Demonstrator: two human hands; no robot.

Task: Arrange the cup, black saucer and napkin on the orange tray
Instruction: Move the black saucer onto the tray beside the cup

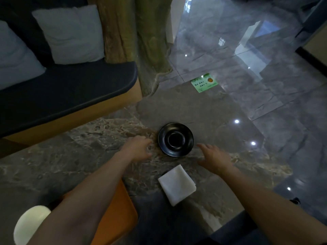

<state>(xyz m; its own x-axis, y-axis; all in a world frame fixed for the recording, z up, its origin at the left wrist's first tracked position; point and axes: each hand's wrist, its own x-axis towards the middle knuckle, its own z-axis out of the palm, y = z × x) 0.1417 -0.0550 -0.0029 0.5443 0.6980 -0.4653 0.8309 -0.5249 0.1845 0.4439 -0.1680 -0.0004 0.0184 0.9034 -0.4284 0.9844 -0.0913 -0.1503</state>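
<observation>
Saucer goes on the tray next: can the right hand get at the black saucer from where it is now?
Probably yes. The right hand is open just right of the black saucer, with bare tabletop between them. The napkin lies nearer the person, out of the way.

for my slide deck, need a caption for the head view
Both open hands, left and right, flank the black saucer on the marble table.

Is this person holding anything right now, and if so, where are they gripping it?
Nothing is held. The left hand and right hand hover open on either side of the black saucer, not touching it.
</observation>
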